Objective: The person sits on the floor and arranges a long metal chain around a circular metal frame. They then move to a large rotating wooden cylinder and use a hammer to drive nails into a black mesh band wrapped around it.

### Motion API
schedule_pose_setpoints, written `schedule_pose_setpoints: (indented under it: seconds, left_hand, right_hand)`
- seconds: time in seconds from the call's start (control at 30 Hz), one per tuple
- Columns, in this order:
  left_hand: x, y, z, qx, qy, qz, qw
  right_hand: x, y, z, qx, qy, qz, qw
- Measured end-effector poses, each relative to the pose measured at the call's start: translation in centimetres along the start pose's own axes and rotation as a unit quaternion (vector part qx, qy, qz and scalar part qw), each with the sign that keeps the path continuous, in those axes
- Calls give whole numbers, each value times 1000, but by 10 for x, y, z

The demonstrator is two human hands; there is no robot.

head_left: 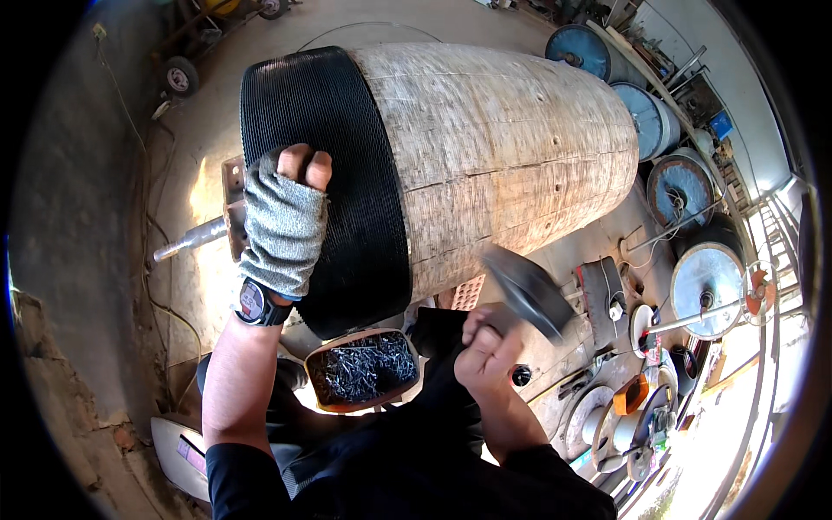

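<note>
A large wooden drum (511,147) lies on its side before me, its left end wrapped in ridged black material (355,199). On that black surface rests my left hand (286,217), in a grey fingerless glove, its fingers curled down. Whatever those fingers pinch, if anything, is hidden under them. My right hand (490,351) is closed round a hammer, slightly smeared by motion. The dark hammer head (529,293) is raised near the drum's lower edge, to the right of the black wrap. Below the wrap, between my legs, stands an open container (322,400) full of loose metal nails (368,364).
A metal shaft (195,238) sticks out from the drum's left end. Several metal-ended drums (706,290) line the right side. Spools (589,420), an orange container (631,394) and a fan (760,293) stand at the right. A small wheel (179,78) sits at the far left.
</note>
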State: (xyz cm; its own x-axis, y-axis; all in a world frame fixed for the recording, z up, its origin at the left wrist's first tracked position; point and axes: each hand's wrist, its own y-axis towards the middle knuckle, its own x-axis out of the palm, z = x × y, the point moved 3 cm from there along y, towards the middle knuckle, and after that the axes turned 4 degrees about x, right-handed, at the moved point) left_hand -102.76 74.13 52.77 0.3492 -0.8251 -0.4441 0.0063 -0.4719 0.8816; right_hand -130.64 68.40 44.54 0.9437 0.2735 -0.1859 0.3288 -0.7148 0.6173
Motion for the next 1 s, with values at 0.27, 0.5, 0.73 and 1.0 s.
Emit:
schedule_pose_setpoints:
  seconds: [0.27, 0.5, 0.73, 1.0]
  left_hand:
    - [-4, 2, -3, -20, 1, -28, 999]
    - [-1, 2, -1, -58, -29, -38, 997]
    - [1, 6, -9, -49, -15, -39, 998]
    - [0, 14, -9, -28, -10, -44, 999]
  right_hand:
    - [5, 7, 15, 39, -221, -111, 968]
    - [25, 12, 30, 16, -406, -127, 905]
    - [7, 9, 8, 2, -97, -3, 995]
    - [7, 8, 6, 50, -148, -34, 987]
